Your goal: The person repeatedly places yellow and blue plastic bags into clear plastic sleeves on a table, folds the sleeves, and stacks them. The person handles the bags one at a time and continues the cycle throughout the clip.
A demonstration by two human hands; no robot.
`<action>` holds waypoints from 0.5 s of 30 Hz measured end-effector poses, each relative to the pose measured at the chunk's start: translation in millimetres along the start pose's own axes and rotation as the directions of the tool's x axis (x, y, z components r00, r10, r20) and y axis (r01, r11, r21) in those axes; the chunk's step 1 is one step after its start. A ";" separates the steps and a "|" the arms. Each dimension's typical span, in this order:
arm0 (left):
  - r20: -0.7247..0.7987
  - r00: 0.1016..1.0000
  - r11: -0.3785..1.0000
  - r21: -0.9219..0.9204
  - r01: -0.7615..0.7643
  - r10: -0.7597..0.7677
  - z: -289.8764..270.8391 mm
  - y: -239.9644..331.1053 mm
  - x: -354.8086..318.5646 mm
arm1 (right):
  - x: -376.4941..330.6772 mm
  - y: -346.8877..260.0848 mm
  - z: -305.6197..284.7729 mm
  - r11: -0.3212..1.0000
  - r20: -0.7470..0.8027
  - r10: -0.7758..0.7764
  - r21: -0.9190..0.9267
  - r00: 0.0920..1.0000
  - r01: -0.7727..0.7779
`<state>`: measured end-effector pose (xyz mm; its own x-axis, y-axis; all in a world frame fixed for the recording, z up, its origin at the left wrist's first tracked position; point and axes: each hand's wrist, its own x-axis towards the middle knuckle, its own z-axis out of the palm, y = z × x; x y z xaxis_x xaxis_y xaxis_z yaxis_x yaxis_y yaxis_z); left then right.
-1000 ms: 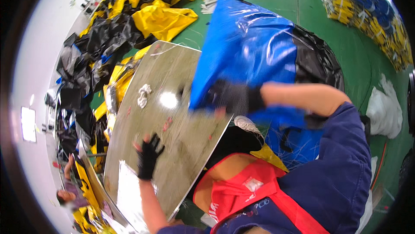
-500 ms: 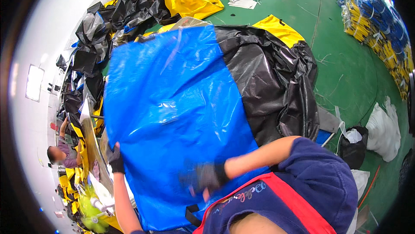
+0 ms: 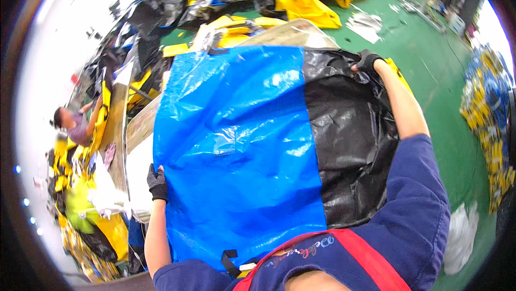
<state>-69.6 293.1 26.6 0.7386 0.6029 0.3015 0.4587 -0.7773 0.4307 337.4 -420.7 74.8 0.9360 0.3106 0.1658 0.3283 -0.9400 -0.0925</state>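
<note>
A large woven plastic sheet lies spread over a metal table (image 3: 141, 124); most of it is blue (image 3: 236, 146) and one side panel is black (image 3: 349, 146). My left hand (image 3: 157, 182), in a black glove, grips the blue edge near me on the left. My right hand (image 3: 367, 61), also gloved in black, holds the far corner of the black panel with the arm stretched out over it. A short black strap (image 3: 228, 261) sticks out at the sheet's near edge.
Heaps of yellow (image 3: 312, 1), black and blue sheets lie on the green floor (image 3: 446, 76) behind the table. Another person (image 3: 72, 124) works at the left. A pile of yellow and blue items (image 3: 486, 108) sits at the right, white scraps (image 3: 462, 237) lower right.
My right arm has reached from near my body out to the far corner of the black panel. The sheet now lies flatter and wider across the table; my left hand keeps its edge.
</note>
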 end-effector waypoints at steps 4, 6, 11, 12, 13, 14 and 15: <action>-0.170 0.977 0.985 0.095 0.145 -0.127 -4.7 -29.7 15.7 | 110.6 -93.6 -45.3 0.997 -0.553 -0.062 -0.074 0.831 0.025; -0.272 0.872 0.902 0.036 0.431 -0.406 5.0 14.8 41.7 | 142.8 -144.8 -74.4 0.996 -0.574 -0.062 -0.085 0.817 0.015; 0.319 0.457 0.525 -0.175 -0.833 0.831 104.3 255.6 -33.9 | 59.9 -194.8 -103.5 0.901 -0.870 -0.244 -0.040 0.428 0.432; 0.299 0.455 0.506 -0.117 -0.855 0.839 130.1 288.2 -46.0 | 67.4 -180.8 -96.1 0.880 -0.877 -0.292 -0.090 0.382 0.465; 0.286 0.478 0.509 -0.038 -0.860 0.830 151.5 294.6 -48.5 | 20.5 -185.3 -90.2 0.801 -0.843 -0.337 -0.022 0.420 0.598; 0.389 0.499 0.595 -0.178 -0.784 0.774 172.3 286.8 -35.6 | -27.5 -180.7 -78.3 0.758 -0.780 -0.460 -0.097 0.424 0.645; 0.431 0.539 0.659 -0.198 -0.726 0.724 190.2 275.1 -24.6 | -74.9 -189.8 -80.1 0.854 -0.564 -0.433 -0.008 0.703 0.520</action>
<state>132.4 30.2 -24.0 0.9429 -0.3151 0.1078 -0.3321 -0.9139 0.2333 194.8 -276.8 158.7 0.4445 0.5458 0.7103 0.7659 -0.6428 0.0147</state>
